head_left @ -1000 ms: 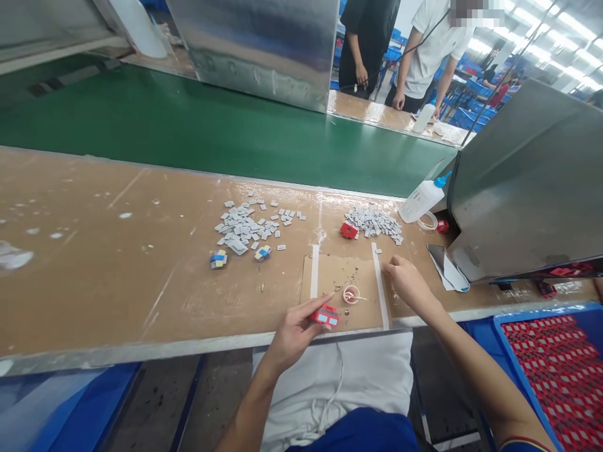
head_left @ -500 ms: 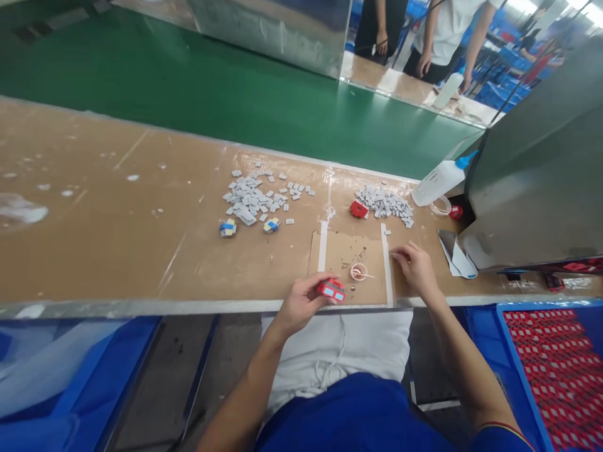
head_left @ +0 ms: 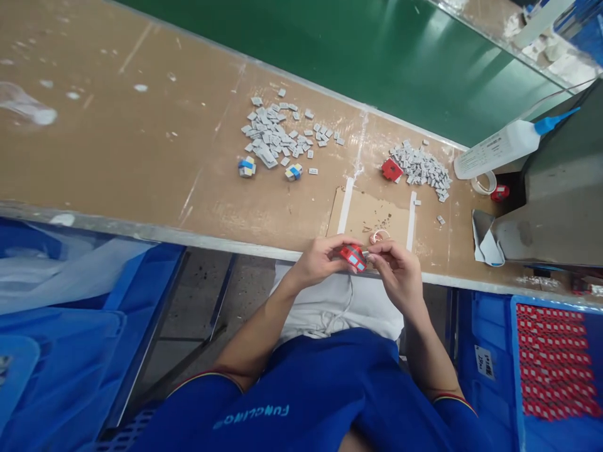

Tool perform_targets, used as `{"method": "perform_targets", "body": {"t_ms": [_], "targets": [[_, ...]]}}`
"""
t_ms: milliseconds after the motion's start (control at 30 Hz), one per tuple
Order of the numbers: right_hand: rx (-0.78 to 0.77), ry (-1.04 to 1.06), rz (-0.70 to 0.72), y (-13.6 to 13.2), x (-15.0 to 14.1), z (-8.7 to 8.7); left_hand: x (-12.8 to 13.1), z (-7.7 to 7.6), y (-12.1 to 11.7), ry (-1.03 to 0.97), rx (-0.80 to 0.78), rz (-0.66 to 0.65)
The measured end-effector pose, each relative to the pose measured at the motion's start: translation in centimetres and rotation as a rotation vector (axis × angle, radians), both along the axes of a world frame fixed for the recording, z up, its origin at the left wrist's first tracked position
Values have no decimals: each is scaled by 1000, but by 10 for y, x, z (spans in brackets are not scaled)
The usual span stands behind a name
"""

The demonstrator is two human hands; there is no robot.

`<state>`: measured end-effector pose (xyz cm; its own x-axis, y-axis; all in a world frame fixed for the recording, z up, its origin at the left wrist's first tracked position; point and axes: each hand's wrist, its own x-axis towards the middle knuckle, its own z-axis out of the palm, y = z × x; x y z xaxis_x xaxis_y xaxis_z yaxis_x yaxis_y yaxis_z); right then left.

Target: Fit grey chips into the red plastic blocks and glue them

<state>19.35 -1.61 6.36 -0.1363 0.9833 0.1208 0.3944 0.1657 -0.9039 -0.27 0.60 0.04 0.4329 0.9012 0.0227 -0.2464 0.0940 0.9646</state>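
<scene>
My left hand (head_left: 316, 262) grips a small red toy car (head_left: 354, 258) with light blue windows, held just above the bench's front edge. My right hand (head_left: 400, 276) is closed in a pinch at the car's right end. A small pale piece (head_left: 366, 253) shows at its fingertips; it resembles the grey tiles, but its details are too small to read. Right behind the hands, a small round cup (head_left: 379, 236) of reddish stuff sits on a taped cardboard sheet (head_left: 372, 207). Another red toy part (head_left: 391, 169) lies by a heap of small grey tiles (head_left: 421, 166).
A second tile heap (head_left: 273, 135) lies left, with two blue-banded bundles (head_left: 247, 167) before it. A blue-tipped bottle (head_left: 499, 149) leans at right near a tape roll (head_left: 483, 182) and metal panel (head_left: 556, 207). A blue crate (head_left: 516, 370) holds rows of red pieces. Behind runs a green belt (head_left: 330, 56).
My right hand has come left from beside the cardboard to the car in my left hand. The car is now tilted. The view has swung downward, and the people across the belt are out of sight.
</scene>
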Motion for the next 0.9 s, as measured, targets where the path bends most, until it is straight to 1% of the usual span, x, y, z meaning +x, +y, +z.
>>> {"method": "perform_targets", "body": {"t_ms": [167, 400, 567, 733, 900], "targets": [[-10, -30, 36, 1, 0, 3, 0, -2, 1, 39, 89, 25], [12, -105, 119, 5, 1, 17, -2, 0, 2, 145, 250, 85], [-23, -120, 156, 5, 3, 24, -2, 0, 1, 143, 275, 73], [28, -191, 153, 4, 1, 24, -4, -2, 0, 177, 317, 88], [89, -306, 89, -4, -5, 18, -6, -2, 0, 232, 347, 65]]}}
